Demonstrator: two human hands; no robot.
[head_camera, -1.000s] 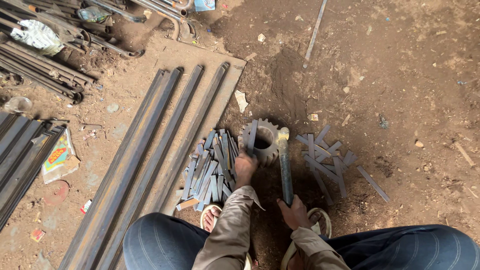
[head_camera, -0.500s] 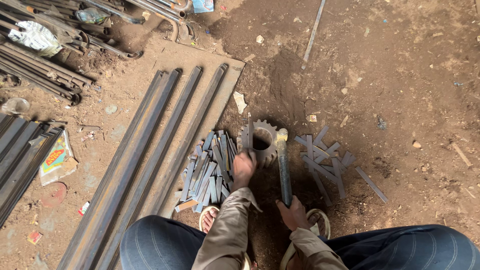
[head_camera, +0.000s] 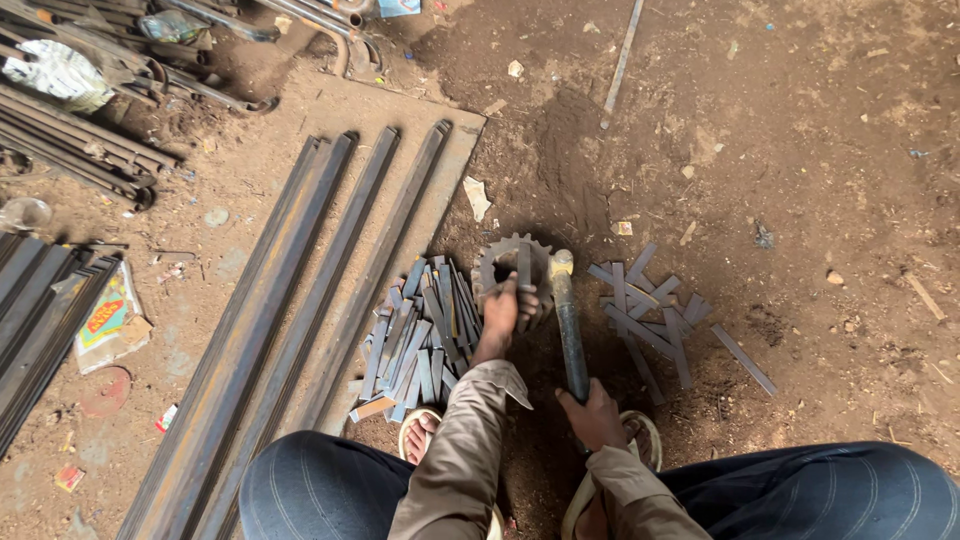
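Left hand (head_camera: 505, 312) holds a short flat strip upright in the toothed gear ring (head_camera: 513, 268), fingers clamped on it. Right hand (head_camera: 592, 415) grips the hammer (head_camera: 568, 325), fingers closed round the handle. Judgement: keep strip steady, fingers clear of the head. Dirt floor (head_camera: 800, 150); strip pile (head_camera: 420, 335) left, struck strips (head_camera: 650, 315) right; long steel bars (head_camera: 300, 300) alongside.
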